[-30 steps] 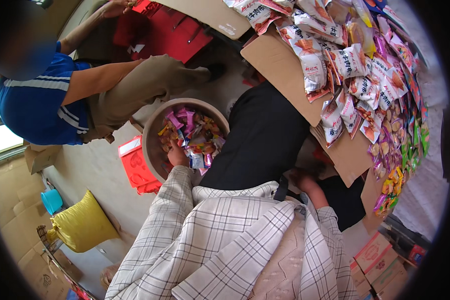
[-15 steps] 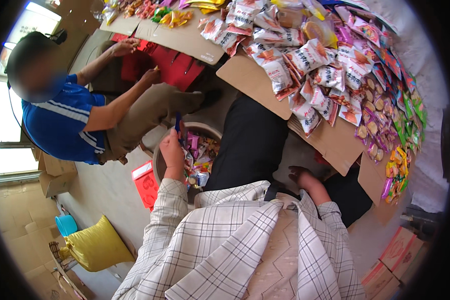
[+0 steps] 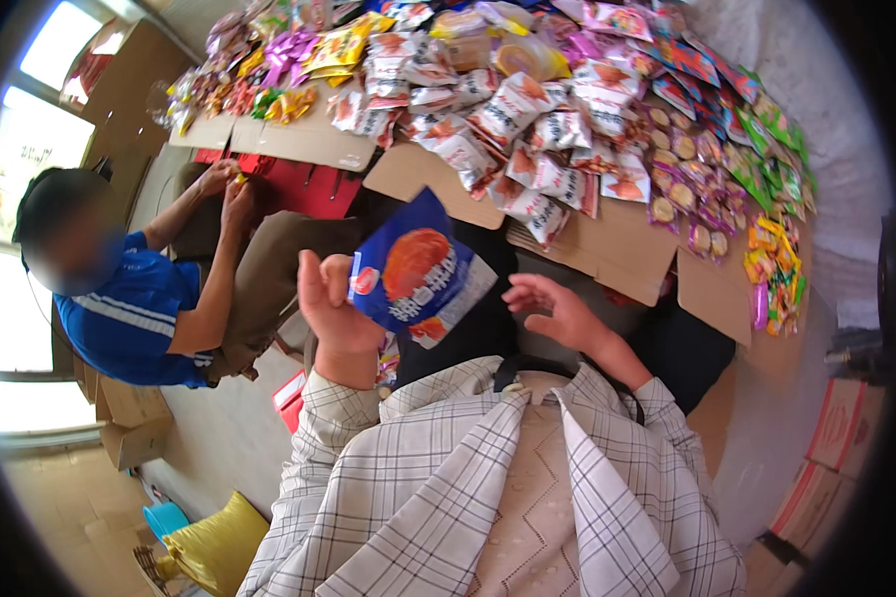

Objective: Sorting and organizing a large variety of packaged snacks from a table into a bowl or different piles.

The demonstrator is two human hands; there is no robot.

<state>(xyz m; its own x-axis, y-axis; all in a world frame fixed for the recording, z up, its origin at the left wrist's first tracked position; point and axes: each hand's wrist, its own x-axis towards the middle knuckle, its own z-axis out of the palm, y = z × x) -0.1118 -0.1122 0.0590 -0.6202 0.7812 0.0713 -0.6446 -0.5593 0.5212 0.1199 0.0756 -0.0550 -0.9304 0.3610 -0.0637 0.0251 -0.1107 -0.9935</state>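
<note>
the person's left hand (image 3: 340, 318) is clamped on the left edge of a flat, shiny blue snack packet (image 3: 423, 269) above black fabric trousers (image 3: 468, 345). the right hand (image 3: 560, 316), fingers loosely spread, hovers near the packet's right side. beyond, white-and-red plastic snack bags (image 3: 513, 109) lie heaped on brown cardboard (image 3: 607, 254).

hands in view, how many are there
4: the wearer's left hand, holding a blue packet; the right hand, open, apart from it; and the co-worker's two hands, upper left.
</note>
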